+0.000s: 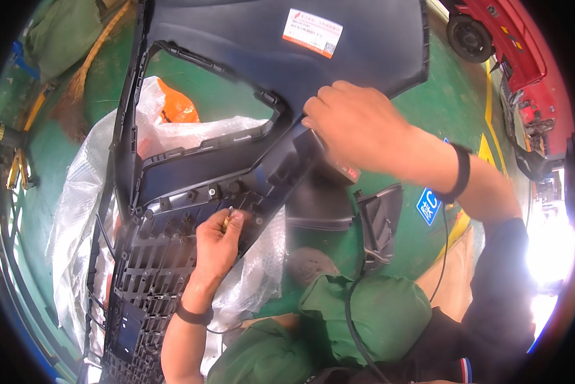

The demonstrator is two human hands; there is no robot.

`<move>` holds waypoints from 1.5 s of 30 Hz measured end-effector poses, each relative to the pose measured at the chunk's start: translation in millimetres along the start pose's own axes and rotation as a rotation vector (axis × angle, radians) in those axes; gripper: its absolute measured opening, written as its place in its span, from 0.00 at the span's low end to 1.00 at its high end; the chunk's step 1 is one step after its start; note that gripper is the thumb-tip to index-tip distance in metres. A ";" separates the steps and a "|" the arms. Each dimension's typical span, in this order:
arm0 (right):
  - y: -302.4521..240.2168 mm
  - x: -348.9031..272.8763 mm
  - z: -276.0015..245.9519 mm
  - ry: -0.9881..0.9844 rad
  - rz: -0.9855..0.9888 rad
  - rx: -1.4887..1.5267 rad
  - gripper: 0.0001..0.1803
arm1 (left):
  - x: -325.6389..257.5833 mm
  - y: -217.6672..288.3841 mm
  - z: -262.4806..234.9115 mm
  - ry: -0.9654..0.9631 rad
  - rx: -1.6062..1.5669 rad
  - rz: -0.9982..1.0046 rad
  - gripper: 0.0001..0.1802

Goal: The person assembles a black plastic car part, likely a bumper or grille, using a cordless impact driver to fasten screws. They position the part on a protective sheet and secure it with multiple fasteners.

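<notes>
A large black car bumper (201, 165) lies in front of me, with a triangular opening and a lattice grille (148, 269) at its lower part. Over the grille's upper edge my left hand (218, 240) is closed in a pinch. Between thumb and finger shows a small yellowish piece (226, 222), too small to name. My right hand (358, 131) curls over the bumper's right side, its fingers bent round a dark boxy tool (309, 147) with a red patch below the palm. The hand hides most of that tool, and its working end cannot be made out.
Clear bubble wrap (76, 211) lies under the bumper on the green floor. A white and orange label (311, 32) is stuck to the top panel. Right of it lie a black trim piece (380, 224) and a blue plate (428, 206). A red vehicle (524, 45) stands upper right, a broom (76, 96) upper left.
</notes>
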State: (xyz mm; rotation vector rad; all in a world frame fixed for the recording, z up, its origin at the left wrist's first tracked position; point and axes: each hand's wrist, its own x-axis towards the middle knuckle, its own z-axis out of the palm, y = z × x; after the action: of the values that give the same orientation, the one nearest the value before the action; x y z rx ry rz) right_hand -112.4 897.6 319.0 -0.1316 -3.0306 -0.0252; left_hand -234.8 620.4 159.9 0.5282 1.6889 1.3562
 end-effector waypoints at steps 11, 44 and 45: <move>-108.8 -75.4 65.3 0.102 0.027 0.921 0.09 | -22.8 62.2 44.9 -0.326 -0.702 -0.466 0.29; 160.1 -158.4 305.3 0.460 1.566 1.988 0.09 | 5.3 -26.4 116.8 -0.750 0.157 -0.426 0.26; 163.3 -156.9 310.4 0.475 1.562 1.988 0.10 | 5.8 -15.3 116.5 -0.762 0.163 -0.434 0.27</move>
State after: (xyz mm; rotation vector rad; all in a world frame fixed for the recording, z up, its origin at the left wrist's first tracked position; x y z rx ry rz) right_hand 24.1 1053.4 -4.7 -1.5194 -0.6925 2.0957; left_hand -138.1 684.8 141.8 0.6236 1.1800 0.5876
